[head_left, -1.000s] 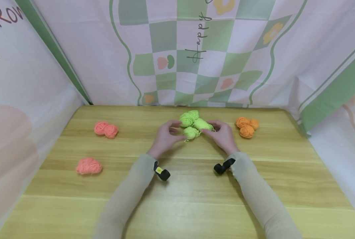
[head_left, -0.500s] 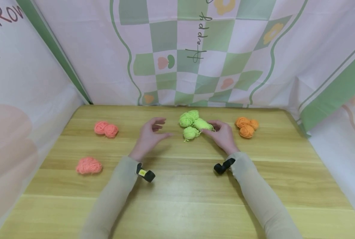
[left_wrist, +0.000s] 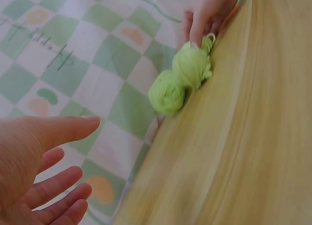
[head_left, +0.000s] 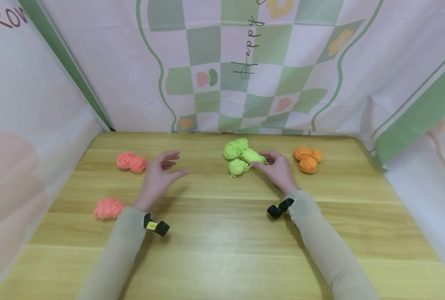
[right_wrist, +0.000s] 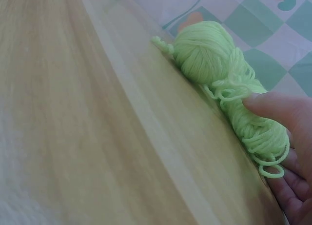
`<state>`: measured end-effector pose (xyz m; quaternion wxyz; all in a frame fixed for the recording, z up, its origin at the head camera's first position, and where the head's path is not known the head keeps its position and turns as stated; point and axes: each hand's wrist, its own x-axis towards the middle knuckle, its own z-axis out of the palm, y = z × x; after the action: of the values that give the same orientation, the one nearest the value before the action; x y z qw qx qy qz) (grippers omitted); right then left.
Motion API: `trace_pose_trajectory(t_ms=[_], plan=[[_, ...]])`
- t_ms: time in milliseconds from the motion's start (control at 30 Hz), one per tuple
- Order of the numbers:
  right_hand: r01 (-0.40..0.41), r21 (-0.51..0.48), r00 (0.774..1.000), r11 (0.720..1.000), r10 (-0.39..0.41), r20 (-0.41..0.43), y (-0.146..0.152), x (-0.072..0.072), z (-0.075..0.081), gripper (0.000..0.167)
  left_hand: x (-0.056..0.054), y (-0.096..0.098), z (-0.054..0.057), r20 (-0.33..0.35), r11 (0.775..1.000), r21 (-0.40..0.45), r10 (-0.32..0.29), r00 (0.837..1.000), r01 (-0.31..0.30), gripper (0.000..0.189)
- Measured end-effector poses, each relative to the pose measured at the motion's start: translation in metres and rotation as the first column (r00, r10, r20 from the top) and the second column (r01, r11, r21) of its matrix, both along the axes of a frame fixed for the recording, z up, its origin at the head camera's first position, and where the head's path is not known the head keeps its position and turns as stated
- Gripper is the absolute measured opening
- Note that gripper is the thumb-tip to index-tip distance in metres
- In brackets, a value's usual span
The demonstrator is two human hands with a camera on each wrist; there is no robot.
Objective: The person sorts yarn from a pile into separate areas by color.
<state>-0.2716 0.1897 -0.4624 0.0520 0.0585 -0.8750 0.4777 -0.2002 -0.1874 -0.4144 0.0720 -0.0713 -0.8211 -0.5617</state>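
A cluster of several light green yarn balls (head_left: 238,167) lies on the table near its back edge. My right hand (head_left: 277,168) grips the rightmost one, an oblong green yarn ball (right_wrist: 256,130), with the thumb on its near side and the fingers around its far end. Loose loops of yarn stick out by those fingers. My left hand (head_left: 158,177) is off to the left, holding nothing, its thumb and fingers spread apart. Just beyond it sits a pair of pink yarn balls (head_left: 131,162). Another pink yarn ball (head_left: 108,208) is partly covered by my left sleeve.
Three orange yarn balls (head_left: 307,159) sit together to the right of my right hand. The wooden table (head_left: 222,250) ends at a patterned cloth backdrop (head_left: 203,50), with more cloth hanging at both sides.
My left hand has left the green yarn balls and moved left, toward the pink ones. My right hand has stayed on the oblong green ball.
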Motion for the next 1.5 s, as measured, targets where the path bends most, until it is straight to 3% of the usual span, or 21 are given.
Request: trace_pose_trajectory(t_ms=[133, 367, 633, 800, 1033, 1500], plan=[[-0.003, 0.004, 1.000, 1.000, 0.003, 0.008, 0.000, 0.000, 0.000, 0.064, 0.009, -0.016, 0.001, -0.008, 0.999, -0.034, 0.037, 0.999, -0.037, 0.061], [-0.002, 0.000, 1.000, 1.000, 0.002, 0.008, 0.000, 0.001, 0.002, 0.065, 0.018, -0.047, 0.003, -0.081, 0.990, -0.062, 0.123, 0.989, -0.128, 0.058], [-0.021, -0.059, 0.998, 0.998, 0.024, 0.059, 0.001, 0.001, 0.003, 0.075, 0.034, -0.073, 0.010, -0.066, 0.975, -0.072, 0.207, 0.976, -0.212, 0.061], [-0.038, -0.087, 0.997, 0.995, 0.044, 0.068, 0.000, 0.003, 0.007, 0.078, 0.044, -0.086, 0.007, -0.035, 0.966, -0.116, 0.227, 0.973, -0.230, 0.063], [-0.057, -0.102, 0.996, 0.993, 0.063, 0.065, -0.002, 0.006, 0.019, 0.080, 0.052, -0.099, -0.001, -0.047, 0.957, -0.162, 0.236, 0.971, -0.241, 0.060], [-0.096, -0.133, 0.995, 0.986, 0.098, 0.010, -0.019, 0.016, 0.041, 0.077, 0.072, -0.124, -0.005, -0.011, 0.939, -0.174, 0.298, 0.955, -0.295, 0.067]])
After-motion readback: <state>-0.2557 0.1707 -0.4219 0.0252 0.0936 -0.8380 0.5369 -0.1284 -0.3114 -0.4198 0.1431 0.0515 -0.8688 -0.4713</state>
